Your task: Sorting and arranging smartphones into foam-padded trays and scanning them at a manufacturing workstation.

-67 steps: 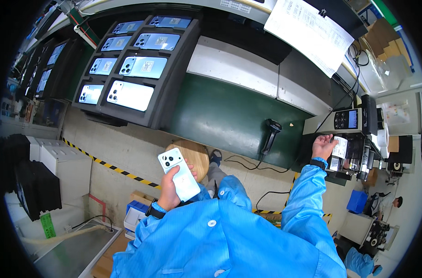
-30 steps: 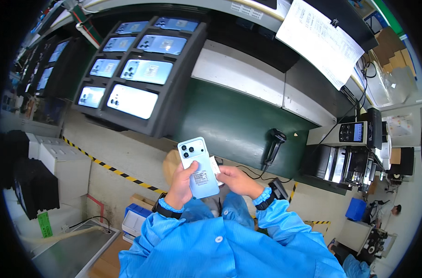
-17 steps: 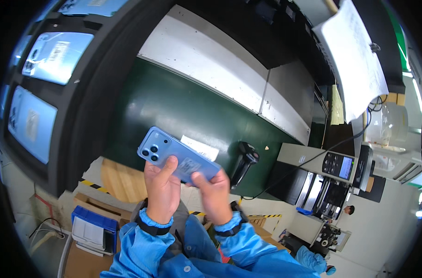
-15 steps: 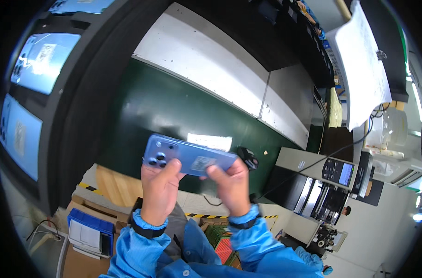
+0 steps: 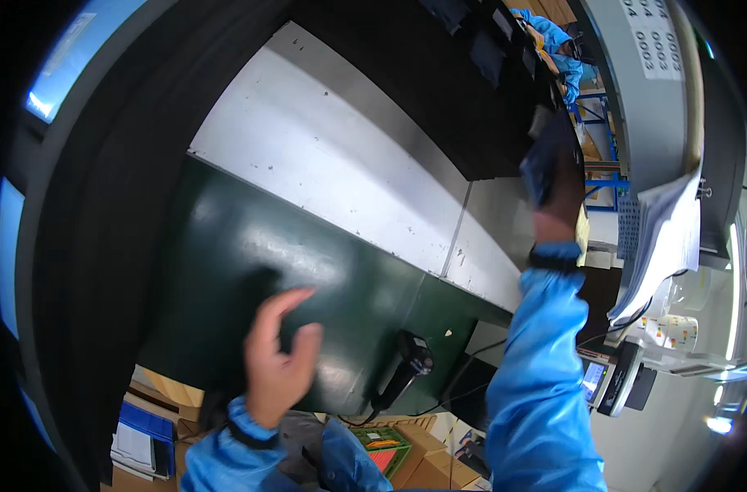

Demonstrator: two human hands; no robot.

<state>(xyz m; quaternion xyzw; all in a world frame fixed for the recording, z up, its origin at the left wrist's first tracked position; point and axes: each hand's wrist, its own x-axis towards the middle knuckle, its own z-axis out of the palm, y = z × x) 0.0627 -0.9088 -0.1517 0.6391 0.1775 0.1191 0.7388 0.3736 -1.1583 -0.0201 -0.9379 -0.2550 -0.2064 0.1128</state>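
My left hand (image 5: 279, 361) hovers over the green tabletop (image 5: 226, 271), its thumb and fingers apart and nothing between them. Stretched far forward to the right, my right hand (image 5: 560, 201) is in shadow and smeared by motion beside the black rack (image 5: 390, 74). A dark blue phone (image 5: 539, 174) shows at its fingers, blurred, so the exact grip is hard to see. On the table right of my left hand lies a black handheld scanner (image 5: 404, 369) with a cable.
Beyond the green top runs a scuffed white panel (image 5: 332, 156). Phones in a black rack stand at the far left, one phone (image 5: 74, 57) partly showing. Papers (image 5: 660, 238) hang at the right, near a small lit screen (image 5: 594, 379). Another person's blue sleeve (image 5: 554, 37) shows beyond the rack.
Both hands held the phone over the table before. My left hand has let go, while my right hand has carried the phone forward and right to the black rack. The view has shifted.
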